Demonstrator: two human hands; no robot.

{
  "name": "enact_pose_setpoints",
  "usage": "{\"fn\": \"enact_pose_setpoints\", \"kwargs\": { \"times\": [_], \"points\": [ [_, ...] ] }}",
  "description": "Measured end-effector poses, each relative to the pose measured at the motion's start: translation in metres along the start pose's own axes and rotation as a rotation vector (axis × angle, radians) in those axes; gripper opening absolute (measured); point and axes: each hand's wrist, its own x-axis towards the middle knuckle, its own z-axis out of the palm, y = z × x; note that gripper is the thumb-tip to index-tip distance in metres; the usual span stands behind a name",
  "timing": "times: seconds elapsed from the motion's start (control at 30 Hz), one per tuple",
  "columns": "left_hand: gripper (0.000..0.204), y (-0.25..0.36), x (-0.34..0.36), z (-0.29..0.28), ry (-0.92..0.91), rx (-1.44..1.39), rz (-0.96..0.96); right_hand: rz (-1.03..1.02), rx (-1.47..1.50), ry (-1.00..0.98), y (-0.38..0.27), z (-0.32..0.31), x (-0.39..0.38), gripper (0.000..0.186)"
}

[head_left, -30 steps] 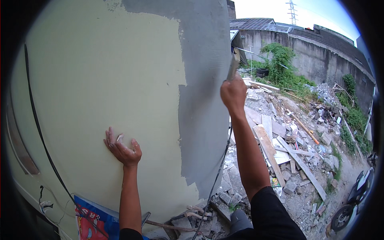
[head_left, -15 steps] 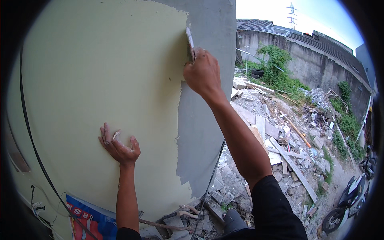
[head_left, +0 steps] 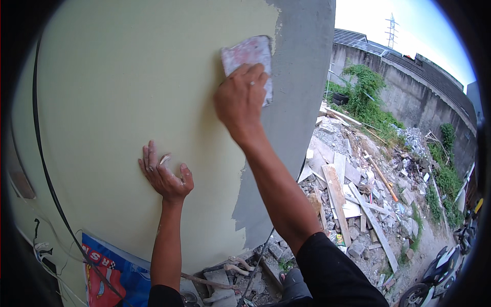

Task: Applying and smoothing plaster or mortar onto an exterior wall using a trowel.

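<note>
A wall (head_left: 112,87) covered in pale yellow-green, with a rough-edged grey band (head_left: 302,61) at its right, fills most of the view. Up near that boundary, my right hand (head_left: 240,97) grips a whitish, pink-smeared rectangular flat pad (head_left: 246,51) against the surface, lying over part of the pale area. Lower left of it, my left hand (head_left: 166,174) rests on the pale wall with fingers spread and dusted white. A small light curved bit shows among those fingers; I cannot tell what it is.
Rubble and boards (head_left: 358,210) cover the ground on the right, beside weeds (head_left: 365,87), stacked tyres (head_left: 340,98) and a concrete wall (head_left: 404,92). Motorbikes (head_left: 440,271) stand at lower right. A black cable (head_left: 48,181) hangs at left, above a blue-and-red printed sheet (head_left: 110,276).
My right hand has swept the pad leftward from the wall's right edge onto the pale surface, turning it flatter toward me. My left hand stays on the wall. The view has shifted slightly.
</note>
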Motion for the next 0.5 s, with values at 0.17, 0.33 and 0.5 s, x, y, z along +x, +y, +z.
{"fn": "enact_pose_setpoints", "kwargs": {
  "times": [0.17,0.33,0.5],
  "points": [
    [0.031,-0.019,-0.008,-0.009,-0.006,0.007,-0.003,-0.374,0.211,-0.194,0.001,-0.046,-0.08,0.03],
    [0.031,-0.005,-0.004,-0.006,-0.023,-0.038,-0.01,-0.462,-0.001,0.011,0.09,-0.087,0.082,0.038],
    [0.03,-0.009,-0.006,-0.003,-0.006,-0.012,0.005,-0.568,0.023,-0.144,0.11,-0.073,0.091,0.034]
  ]
}}
